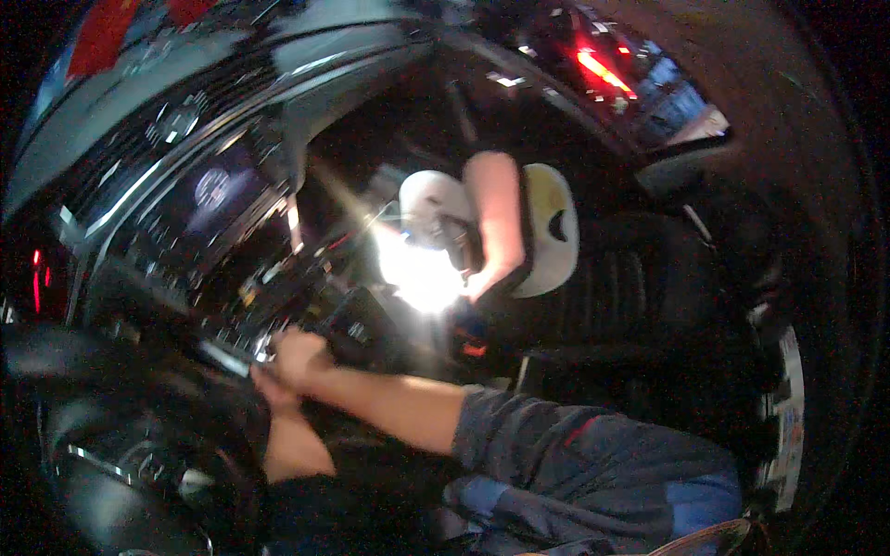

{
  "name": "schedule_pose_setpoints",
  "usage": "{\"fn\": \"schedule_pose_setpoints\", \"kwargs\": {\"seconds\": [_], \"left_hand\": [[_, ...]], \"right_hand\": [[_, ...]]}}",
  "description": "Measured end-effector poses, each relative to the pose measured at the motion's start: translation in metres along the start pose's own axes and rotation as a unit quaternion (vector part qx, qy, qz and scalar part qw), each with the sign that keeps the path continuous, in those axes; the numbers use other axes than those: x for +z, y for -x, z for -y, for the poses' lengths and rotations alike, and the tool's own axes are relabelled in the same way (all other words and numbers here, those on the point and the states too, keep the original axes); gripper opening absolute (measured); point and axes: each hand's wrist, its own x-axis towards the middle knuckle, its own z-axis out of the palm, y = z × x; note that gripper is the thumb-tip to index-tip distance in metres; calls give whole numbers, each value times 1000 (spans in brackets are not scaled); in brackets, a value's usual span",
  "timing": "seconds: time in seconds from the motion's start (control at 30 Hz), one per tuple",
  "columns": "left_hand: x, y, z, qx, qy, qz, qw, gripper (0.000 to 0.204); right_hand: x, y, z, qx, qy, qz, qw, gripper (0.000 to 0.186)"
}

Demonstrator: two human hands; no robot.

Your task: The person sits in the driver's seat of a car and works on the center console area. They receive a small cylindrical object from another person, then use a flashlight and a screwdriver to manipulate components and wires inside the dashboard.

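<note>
Your two hands meet low on the left of the view, over the dark middle of a car's cabin. Your right hand (301, 360) is bent at the wrist, with its forearm coming in from the right out of a grey sleeve (556, 454). Your left hand (271, 387) is just below it, the two overlapping or touching, and its forearm rises from a dark sleeve (298, 496). Blur and shadow hide your fingertips, so I cannot tell on either hand whether the fingers are spread, pressed together or pinching something.

The thing nearest your hands is a shiny piece (263, 347), right at the upper left of your right hand; I cannot tell if you hold it or only touch it. A pale strip (225, 359) runs up to the left from your left hand. Beyond lies the dash (222, 269), too blurred to read in detail.

Lower left, well apart from your hands, is a dark steering wheel (120, 445). Across from you, a co-worker's bent forearm (496, 218) reaches down to a glaring lamp (422, 276), beside a white cap (434, 196). A dark, ribbed seat (603, 287) stands to the right.
</note>
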Motion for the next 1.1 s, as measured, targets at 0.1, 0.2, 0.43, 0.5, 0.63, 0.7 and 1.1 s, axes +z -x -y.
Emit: {"fn": "schedule_pose_setpoints", "kwargs": {"seconds": [0.1,0.2,0.43,0.5,0.63,0.7,1.1], "left_hand": [[11,2,15,85,-18,-132,987,66],[14,-1,15,115,-16,-125,985,54],[13,2,10,88,-84,18,992,40],[19,5,13,80,-84,26,993,39],[19,9,14,63,-71,13,995,46],[13,8,12,96,-136,-2,986,53],[54,5,25,118,-81,-188,972,59]], "right_hand": [[10,3,-9,-57,-25,-53,997,36],[11,9,-13,-108,-50,-80,990,31],[8,8,4,-76,-63,-75,992,28],[8,4,1,-60,-36,-60,996,29],[7,-4,-12,-97,53,-43,993,28],[5,-2,-15,-141,114,-30,983,29],[-23,-14,-6,-362,269,7,892,25]]}}
